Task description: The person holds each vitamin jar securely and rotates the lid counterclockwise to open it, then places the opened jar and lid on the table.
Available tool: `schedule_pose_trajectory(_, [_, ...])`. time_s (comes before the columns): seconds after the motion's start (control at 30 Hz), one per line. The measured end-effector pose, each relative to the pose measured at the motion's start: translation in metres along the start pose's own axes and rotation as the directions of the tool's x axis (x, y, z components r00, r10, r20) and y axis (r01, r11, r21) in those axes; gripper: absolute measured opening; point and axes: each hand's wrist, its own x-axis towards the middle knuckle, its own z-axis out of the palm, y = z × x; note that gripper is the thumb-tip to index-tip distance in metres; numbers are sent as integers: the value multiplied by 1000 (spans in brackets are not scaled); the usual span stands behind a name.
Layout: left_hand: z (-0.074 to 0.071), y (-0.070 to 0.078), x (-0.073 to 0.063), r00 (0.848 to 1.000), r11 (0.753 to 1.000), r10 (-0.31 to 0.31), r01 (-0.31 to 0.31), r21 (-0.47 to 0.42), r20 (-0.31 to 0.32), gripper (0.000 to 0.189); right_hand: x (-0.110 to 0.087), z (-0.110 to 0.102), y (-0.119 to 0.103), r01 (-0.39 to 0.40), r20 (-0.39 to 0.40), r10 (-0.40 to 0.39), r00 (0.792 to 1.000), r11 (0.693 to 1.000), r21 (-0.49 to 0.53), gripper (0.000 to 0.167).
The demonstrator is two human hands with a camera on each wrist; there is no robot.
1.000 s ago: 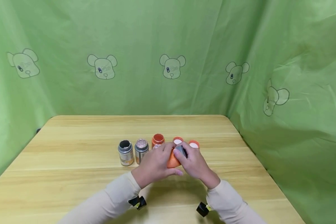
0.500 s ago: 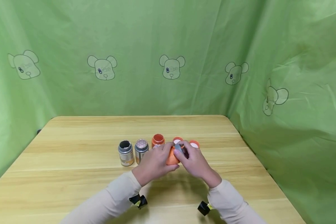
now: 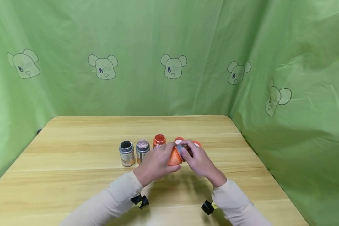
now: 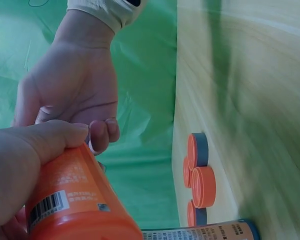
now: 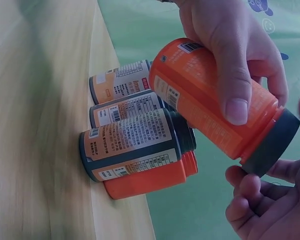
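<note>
My left hand (image 3: 156,161) grips an orange bottle (image 5: 210,95) around its body, tilted above the table, thumb along its side. A dark grey cap (image 5: 271,144) sits over the bottle's mouth. My right hand (image 3: 199,160) holds this cap with thumb and fingers; in the right wrist view its fingertips (image 5: 247,185) are at the cap's edge. Behind my left hand stand a grey bottle with a dark open mouth (image 3: 127,153), a grey bottle with a patterned seal (image 3: 142,147) and an open orange bottle (image 3: 159,141). My left hand partly hides the row.
Several loose caps lie on the table beyond my hands, among them an orange cap (image 4: 204,186) and a grey cap with an orange inside (image 4: 199,150). The wooden table (image 3: 73,141) ends at a green curtain (image 3: 138,94) at the back and right.
My right hand has shifted slightly right and turned at the cap, and the orange bottle's tilt has changed a little. My left thumb has drawn in against the bottle. The standing bottles have not moved.
</note>
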Motion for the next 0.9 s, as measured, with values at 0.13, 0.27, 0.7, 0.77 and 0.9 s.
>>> schedule_pose_trajectory(0.13, [2,1,0,1000,1000,5,-5,-24,15,61,0,-2,-1,-45,17,45,999,999,19,24])
schedule_pose_trajectory(0.27, [7,1,1,999,994,20,-17,-104,30,61,-1,-5,1,-46,50,43,998,997,57,25])
schedule_pose_trajectory(0.7, [27,-4,0,991,978,39,-11,-208,129,60,-5,-5,10,-64,61,68,996,996,-61,32])
schedule_pose_trajectory(0.77, [28,-5,0,989,979,38,-7,-204,146,61,-5,-3,11,-126,65,130,989,990,-71,30])
schedule_pose_trajectory(0.9, [32,-8,0,985,978,27,10,-207,172,60,-5,-1,13,-157,101,160,982,987,-38,25])
